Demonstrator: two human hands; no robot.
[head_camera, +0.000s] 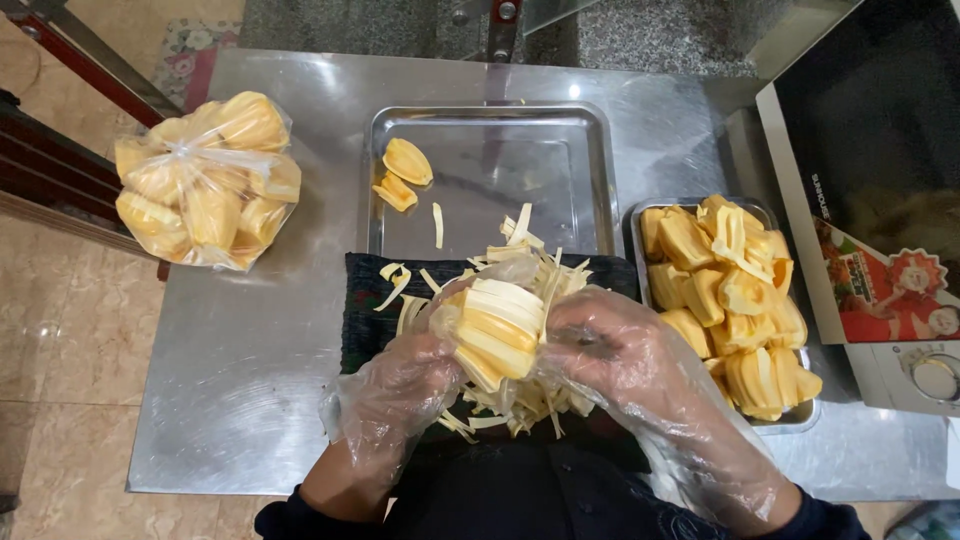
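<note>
Now my left hand (400, 385) and right hand (610, 345) (both gloved) clamp a jackfruit chunk (495, 335) above the dark cloth (365, 310), long axis running left-right. Small tray (640, 215) brims with pods; big tray (590, 170) holds two.

Gloved left hand (400, 385) and right hand (620, 345) grip a yellow jackfruit chunk (495, 335) over pale strips (520, 400). Steel tray (590, 170) at 12 o'clock; full fruit tray (725, 300) at 3; bagged fruit (207, 180) at 10 on the worktop (240, 370).
</note>
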